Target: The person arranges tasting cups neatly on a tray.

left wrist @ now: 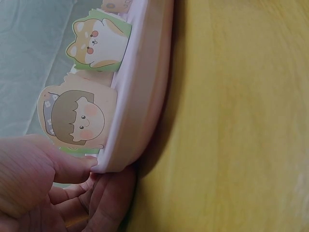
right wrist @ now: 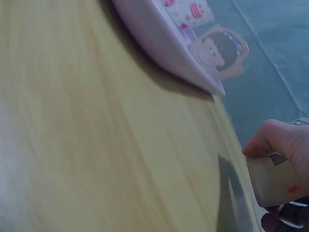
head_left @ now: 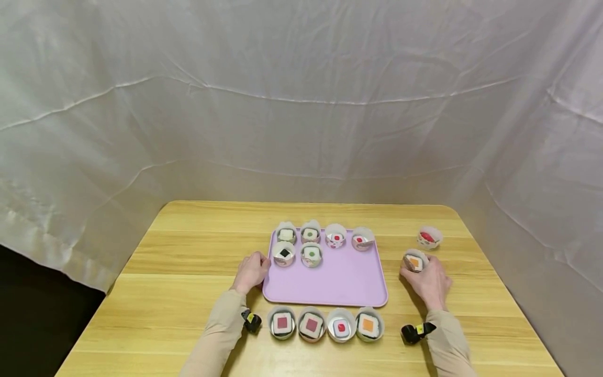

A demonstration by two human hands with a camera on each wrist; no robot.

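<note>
My left hand (head_left: 251,270) pinches the left edge of a lilac tray (head_left: 339,285); in the left wrist view its thumb (left wrist: 72,164) lies on the rim and the fingers are curled below. With my right hand (head_left: 431,280) I hold a paper cup (head_left: 415,260) with a white, orange-centred sushi roll in it, right of the tray. Seen from the right wrist, thumb and fingers go round this pale cup (right wrist: 273,186), and a shadow falls beside it. Several paper cups with sushi pieces stand along the tray's back and left, among them a cup with a black-centred piece (head_left: 284,254).
Behind my right hand stands a cup with a red piece (head_left: 428,237). In front of the tray is a row of several cups, from one with a dark pink-centred roll (head_left: 282,323) to one with an orange-centred roll (head_left: 369,324). Grey cloth (head_left: 301,131) hangs around the wooden table (head_left: 188,293).
</note>
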